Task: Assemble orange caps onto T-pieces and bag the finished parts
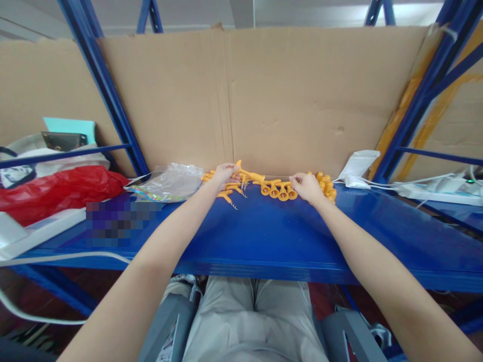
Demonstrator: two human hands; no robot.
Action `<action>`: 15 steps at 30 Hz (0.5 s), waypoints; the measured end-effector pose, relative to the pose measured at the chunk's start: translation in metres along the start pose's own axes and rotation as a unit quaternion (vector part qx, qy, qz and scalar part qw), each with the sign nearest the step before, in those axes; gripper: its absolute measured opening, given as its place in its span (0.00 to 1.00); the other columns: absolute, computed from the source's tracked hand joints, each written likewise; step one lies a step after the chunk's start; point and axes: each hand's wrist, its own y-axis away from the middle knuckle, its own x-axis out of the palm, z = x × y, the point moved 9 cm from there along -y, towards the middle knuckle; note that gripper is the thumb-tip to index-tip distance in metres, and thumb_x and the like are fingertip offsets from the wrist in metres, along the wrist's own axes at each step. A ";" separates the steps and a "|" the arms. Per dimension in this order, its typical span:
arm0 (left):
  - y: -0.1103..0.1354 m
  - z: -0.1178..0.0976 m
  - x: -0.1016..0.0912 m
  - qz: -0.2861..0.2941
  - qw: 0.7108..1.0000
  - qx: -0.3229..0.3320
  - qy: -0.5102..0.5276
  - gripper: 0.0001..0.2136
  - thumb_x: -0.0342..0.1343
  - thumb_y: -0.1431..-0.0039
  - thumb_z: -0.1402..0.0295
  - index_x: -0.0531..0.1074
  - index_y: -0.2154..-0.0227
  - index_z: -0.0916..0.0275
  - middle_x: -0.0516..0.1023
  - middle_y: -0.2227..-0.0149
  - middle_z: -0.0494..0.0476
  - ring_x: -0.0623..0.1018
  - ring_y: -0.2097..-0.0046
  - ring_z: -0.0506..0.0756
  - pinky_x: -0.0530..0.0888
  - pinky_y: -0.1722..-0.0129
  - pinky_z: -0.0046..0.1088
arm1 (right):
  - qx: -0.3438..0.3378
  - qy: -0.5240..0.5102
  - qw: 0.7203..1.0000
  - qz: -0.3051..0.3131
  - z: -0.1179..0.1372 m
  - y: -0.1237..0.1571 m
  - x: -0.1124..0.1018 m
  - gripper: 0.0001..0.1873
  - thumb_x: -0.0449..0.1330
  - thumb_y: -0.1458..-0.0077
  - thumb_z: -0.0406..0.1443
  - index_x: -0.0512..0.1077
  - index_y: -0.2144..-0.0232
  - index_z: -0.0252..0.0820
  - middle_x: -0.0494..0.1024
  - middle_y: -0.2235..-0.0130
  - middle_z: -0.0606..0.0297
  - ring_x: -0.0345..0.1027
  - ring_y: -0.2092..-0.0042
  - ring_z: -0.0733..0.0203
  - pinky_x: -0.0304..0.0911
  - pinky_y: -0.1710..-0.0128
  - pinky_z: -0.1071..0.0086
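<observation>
Several orange plastic corkscrews lie at the back of a blue metal shelf (pixel 264 236), against a cardboard wall. My left hand (pixel 223 174) rests on the left pile (pixel 231 190), fingers curled over one orange piece. My right hand (pixel 306 187) pinches the end of a row of orange cup-shaped pieces (pixel 278 190). Another small orange heap (pixel 327 185) sits just behind my right hand.
A clear plastic bag (pixel 169 182) lies left of the orange pile. A red bag (pixel 56 190) and white trays fill the far left. White cables and a power strip (pixel 433 188) run along the right, by a white packet (pixel 358 163). Blue rack posts stand either side.
</observation>
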 end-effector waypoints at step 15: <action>-0.048 0.031 0.068 0.001 0.998 -0.045 -0.040 0.05 0.51 0.36 0.76 0.72 0.66 0.66 0.64 0.87 0.46 0.72 0.82 0.50 0.75 0.69 0.29 | 0.032 0.100 0.994 0.002 -0.005 -0.001 -0.004 0.17 0.50 0.38 0.40 0.78 0.68 0.42 0.83 0.63 0.56 0.76 0.59 0.53 0.64 0.60 0.66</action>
